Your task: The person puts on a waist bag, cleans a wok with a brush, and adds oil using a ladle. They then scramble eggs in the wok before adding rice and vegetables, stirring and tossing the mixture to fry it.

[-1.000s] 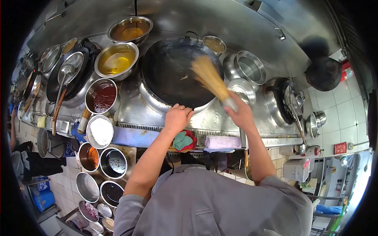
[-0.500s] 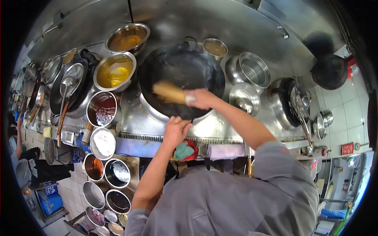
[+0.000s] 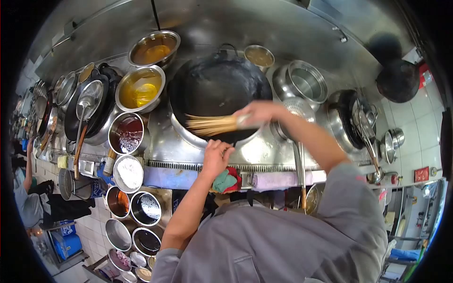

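While the big black wok (image 3: 219, 89) sits at upper centre, the right hand (image 3: 258, 113) grips the bamboo brush (image 3: 211, 125), now lower near the front rim; the left hand (image 3: 216, 155) still clasps that rim's edge.

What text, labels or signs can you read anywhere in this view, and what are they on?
Nothing here can be read.
Red sign on the tiled wall at right: light marks, too small to read.
Blue bin on the floor at left: white label, blurred.
Wok, bamboo brush and bowls: no lettering visible.
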Demonstrator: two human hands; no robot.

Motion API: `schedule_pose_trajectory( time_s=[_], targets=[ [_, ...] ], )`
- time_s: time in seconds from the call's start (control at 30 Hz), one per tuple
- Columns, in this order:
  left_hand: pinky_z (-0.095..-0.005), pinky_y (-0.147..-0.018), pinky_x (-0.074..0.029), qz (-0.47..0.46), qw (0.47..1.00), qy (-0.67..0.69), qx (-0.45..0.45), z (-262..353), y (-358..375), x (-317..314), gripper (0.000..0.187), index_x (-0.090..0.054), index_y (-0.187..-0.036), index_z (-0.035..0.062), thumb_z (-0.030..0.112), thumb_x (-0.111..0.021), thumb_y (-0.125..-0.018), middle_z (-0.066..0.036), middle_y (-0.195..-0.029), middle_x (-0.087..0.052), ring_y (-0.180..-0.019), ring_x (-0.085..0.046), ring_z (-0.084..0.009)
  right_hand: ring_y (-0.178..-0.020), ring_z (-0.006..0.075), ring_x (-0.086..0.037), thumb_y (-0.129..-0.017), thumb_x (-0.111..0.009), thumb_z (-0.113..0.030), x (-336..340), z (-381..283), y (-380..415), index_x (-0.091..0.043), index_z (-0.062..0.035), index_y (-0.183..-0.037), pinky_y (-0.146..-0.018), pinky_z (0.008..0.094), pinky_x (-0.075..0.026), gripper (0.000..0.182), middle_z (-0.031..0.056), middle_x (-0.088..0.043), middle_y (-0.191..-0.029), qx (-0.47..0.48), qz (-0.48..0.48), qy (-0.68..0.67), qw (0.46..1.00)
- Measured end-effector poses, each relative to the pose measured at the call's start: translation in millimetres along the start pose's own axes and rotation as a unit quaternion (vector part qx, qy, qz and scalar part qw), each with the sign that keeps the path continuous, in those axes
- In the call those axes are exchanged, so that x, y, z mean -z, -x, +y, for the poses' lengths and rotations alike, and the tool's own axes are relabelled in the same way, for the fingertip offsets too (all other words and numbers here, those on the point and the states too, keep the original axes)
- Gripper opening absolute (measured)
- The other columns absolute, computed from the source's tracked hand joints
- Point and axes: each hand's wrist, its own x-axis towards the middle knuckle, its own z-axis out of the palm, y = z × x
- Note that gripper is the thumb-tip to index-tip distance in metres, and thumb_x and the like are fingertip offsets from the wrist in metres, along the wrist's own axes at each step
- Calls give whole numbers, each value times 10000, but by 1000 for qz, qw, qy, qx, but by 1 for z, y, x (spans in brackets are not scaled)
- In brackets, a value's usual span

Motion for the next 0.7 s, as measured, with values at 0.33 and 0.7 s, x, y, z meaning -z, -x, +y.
schedule_pose_trajectory(
  time_s=[0.33, 0.7],
  targets=[
    [-428, -707, -438, 12, 1000, 11, -18, 2, 0, -2, 99, -670, -820, 46, 134, -713, -803, -115, -771, -594, -765, -525, -334, -908, 303, -689, -833, -637, -382, -11, -23, -50, -644, -117, -1196, -757, 422, -562, 449, 145, -706, -1001, -225, 194, 208, 932],
    [-396, -689, -410, -15, 991, -124, 49, 22, -6, -1, 183, -692, -828, 125, 289, -756, -779, -50, -756, -598, -785, -558, -267, -940, 336, -678, -822, -644, -335, 26, 11, -92, -655, -139, -1170, -751, 452, -563, 399, 183, -694, -1016, -255, 258, 216, 906]
  ],
)
